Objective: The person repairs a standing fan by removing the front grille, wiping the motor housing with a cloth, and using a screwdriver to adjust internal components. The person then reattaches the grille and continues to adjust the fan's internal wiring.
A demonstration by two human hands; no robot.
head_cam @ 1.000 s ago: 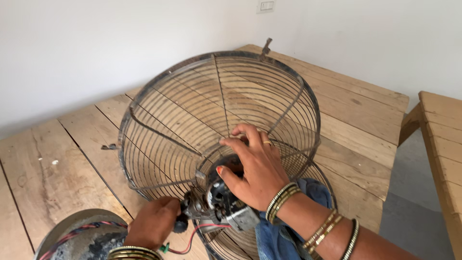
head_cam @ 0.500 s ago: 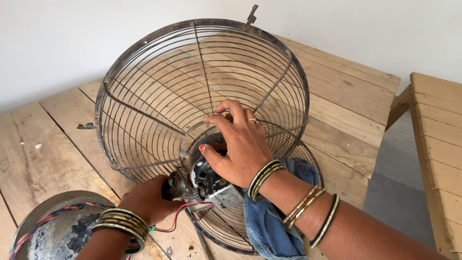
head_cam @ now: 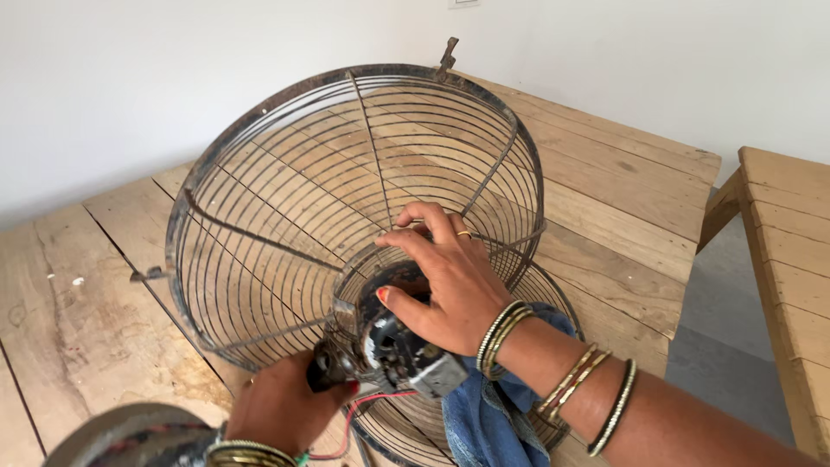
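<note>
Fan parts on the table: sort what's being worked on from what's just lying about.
In hand:
- wire guard, steadied by the right hand
- motor, held from below by the left hand
- red wire

Lying about:
- second guard
- blue cloth
- round metal base
- bench

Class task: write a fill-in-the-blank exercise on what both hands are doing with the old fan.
1. The right hand rests on the fan motor, behind the rusty wire ____.
2. The left hand grips the motor from ____.
3. A crumpled blue ____ lies under the right wrist.
4. Everything sits on a table made of ____ planks.

Missing words: guard; below; cloth; wooden
</note>
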